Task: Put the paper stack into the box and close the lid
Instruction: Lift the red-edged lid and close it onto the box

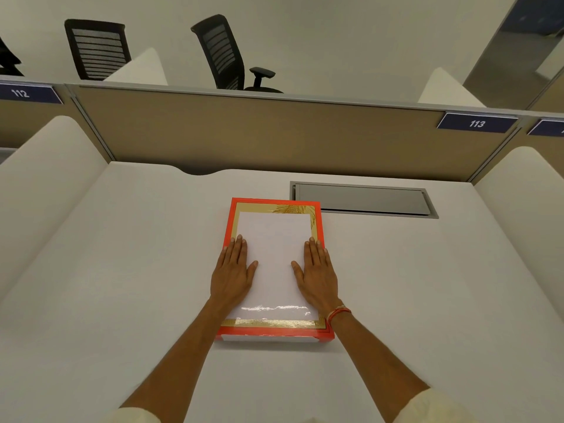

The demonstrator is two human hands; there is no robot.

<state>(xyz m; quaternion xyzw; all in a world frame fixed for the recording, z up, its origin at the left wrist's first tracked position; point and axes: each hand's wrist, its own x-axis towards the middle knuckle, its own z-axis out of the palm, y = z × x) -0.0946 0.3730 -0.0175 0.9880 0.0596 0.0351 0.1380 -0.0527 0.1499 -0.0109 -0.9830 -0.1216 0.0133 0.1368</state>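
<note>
A flat orange box (319,227) lies in the middle of the white desk, with its lid (274,323) down on it. The lid has a gold frame around a glossy window. White paper (273,254) fills that window. My left hand (233,271) lies flat on the lid's left side, fingers stretched forward. My right hand (317,274) lies flat on the right side in the same way, with a red thread band at the wrist. Neither hand grips anything.
A grey cable hatch (363,198) is set into the desk (122,270) just behind and right of the box. Beige partitions (244,132) with white side panels enclose the desk. Two black office chairs (225,53) stand beyond the partition.
</note>
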